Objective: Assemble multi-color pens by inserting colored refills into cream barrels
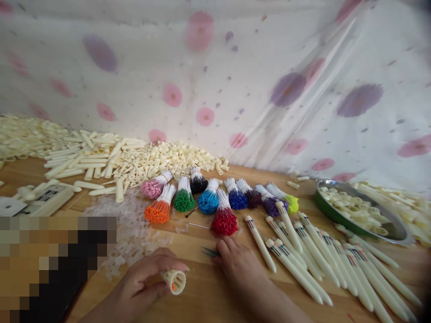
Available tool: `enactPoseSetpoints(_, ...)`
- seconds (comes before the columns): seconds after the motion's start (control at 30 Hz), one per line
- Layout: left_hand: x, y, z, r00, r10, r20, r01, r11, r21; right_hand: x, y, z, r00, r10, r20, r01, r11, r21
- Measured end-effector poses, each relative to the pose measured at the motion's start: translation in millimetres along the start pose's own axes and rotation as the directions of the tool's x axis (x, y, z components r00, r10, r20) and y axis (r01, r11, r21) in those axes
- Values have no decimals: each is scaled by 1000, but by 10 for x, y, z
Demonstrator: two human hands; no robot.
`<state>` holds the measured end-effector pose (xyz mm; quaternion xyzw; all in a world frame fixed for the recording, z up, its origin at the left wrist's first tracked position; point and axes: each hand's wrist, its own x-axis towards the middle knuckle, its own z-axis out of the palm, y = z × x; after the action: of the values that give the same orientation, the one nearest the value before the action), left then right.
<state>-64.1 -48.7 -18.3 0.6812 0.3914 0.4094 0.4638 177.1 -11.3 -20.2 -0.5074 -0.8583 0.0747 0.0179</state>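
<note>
My left hand (148, 280) is closed around a cream slotted pen sleeve (177, 282), its round open end toward me. A bit of orange shows inside the sleeve. My right hand (237, 260) rests low over the wood with its fingers curled, somewhat blurred. Thin dark prongs, like tweezers (209, 252), stick out to the left from under its fingertips; the rest is covered by the hand. Just beyond lies a bundle of red-tipped refills (225, 220). A single white refill (199, 225) and a small black-tipped one (191, 211) lie loose nearby.
More refill bundles, among them orange (157, 213) and green (183, 199), stand behind. Multicolour pens (303, 255) lie at right beside a green-sided metal tray (319, 204) of cream parts. Clear plastic bits (129, 233) and heaped cream pen parts (161, 157) spread at left.
</note>
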Motion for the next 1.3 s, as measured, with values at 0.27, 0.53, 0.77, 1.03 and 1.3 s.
enactPoseSetpoints(0.27,5,-56,5,986,97,-137,-75,984,160,-239,-128,-421,860,-169,-482,391,826,407)
enactPoseSetpoints(0.53,-14,-52,46,974,77,-214,-32,977,209,-268,-303,-425,804,-282,-524,495,805,327)
enactPoseSetpoints(0.77,-4,-21,61,974,71,-216,-24,976,215,-293,-293,-434,830,-277,-483,469,816,338)
enactPoseSetpoints(1.03,-26,-120,31,983,85,-165,-41,966,254,-285,-290,-492,836,-263,-483,462,812,357)
enactPoseSetpoints(1.3,-13,-126,47,982,124,-145,-82,962,262,-276,-289,-457,845,-281,-455,457,821,343)
